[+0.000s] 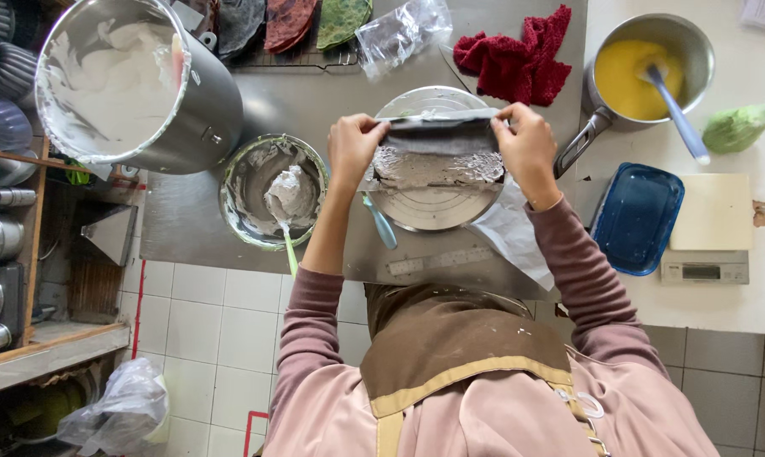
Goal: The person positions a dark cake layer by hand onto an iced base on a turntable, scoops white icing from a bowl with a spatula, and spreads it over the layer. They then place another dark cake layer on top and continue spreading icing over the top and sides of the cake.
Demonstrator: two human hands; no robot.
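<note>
My left hand (351, 148) and my right hand (526, 145) each pinch one end of a thin dark grey sheet (437, 144) smeared with pale cream. They hold it stretched flat above a round metal plate (437, 207) on the steel counter (315, 101). A tool with a teal handle (381, 222) lies beside the plate, under my left wrist. White paper (514, 237) sticks out from under the plate on the right.
A bowl of grey cream (247, 182) with a green-handled spatula sits to the left, and a big steel pot of white cream (205, 101) beyond it. A red cloth (518, 59), a saucepan of yellow cream (645, 72), a blue tub (638, 218) and a scale (706, 269) are on the right.
</note>
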